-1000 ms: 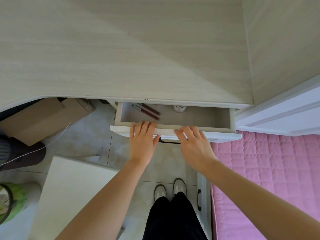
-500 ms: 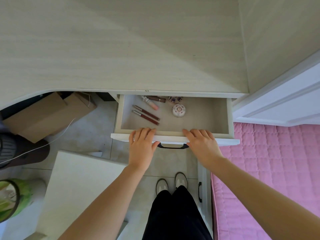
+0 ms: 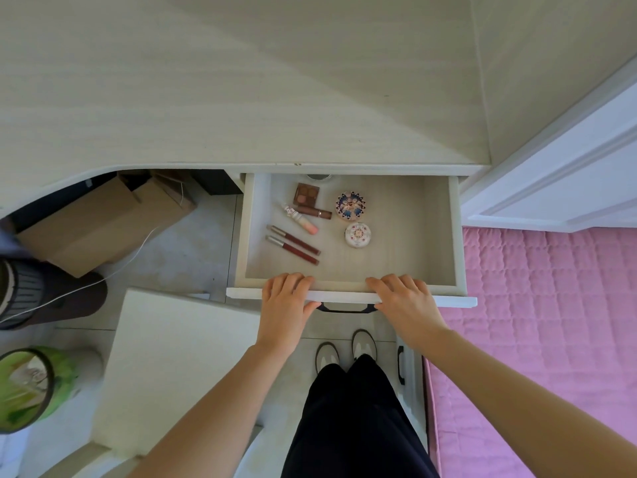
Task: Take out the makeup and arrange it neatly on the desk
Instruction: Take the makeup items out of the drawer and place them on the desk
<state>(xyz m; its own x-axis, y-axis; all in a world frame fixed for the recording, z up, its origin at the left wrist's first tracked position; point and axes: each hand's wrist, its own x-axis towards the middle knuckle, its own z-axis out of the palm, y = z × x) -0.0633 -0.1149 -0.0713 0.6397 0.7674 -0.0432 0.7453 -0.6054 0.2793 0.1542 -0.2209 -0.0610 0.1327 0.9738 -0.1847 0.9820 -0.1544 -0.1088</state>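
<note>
The white drawer [image 3: 444,236] stands pulled out from under the pale wooden desk [image 3: 241,98]. Inside lie two dark red lip pencils [image 3: 293,244], a pink-tipped tube [image 3: 300,219], a brown tube [image 3: 312,212], a small eyeshadow palette [image 3: 306,194], a blue patterned round compact [image 3: 350,205] and a white round compact [image 3: 358,235]. My left hand [image 3: 284,307] and my right hand [image 3: 403,301] both grip the drawer's front edge, on either side of its black handle [image 3: 346,308].
A pink quilted bed [image 3: 551,322] lies to the right, with a white door [image 3: 568,174] above it. Cardboard boxes [image 3: 103,215] sit under the desk at left. A white stool [image 3: 179,367] and a green-lined bin [image 3: 31,384] stand at lower left.
Both hands have pulled the drawer further out toward me. More makeup has come into sight: the palette, the tubes and the blue compact.
</note>
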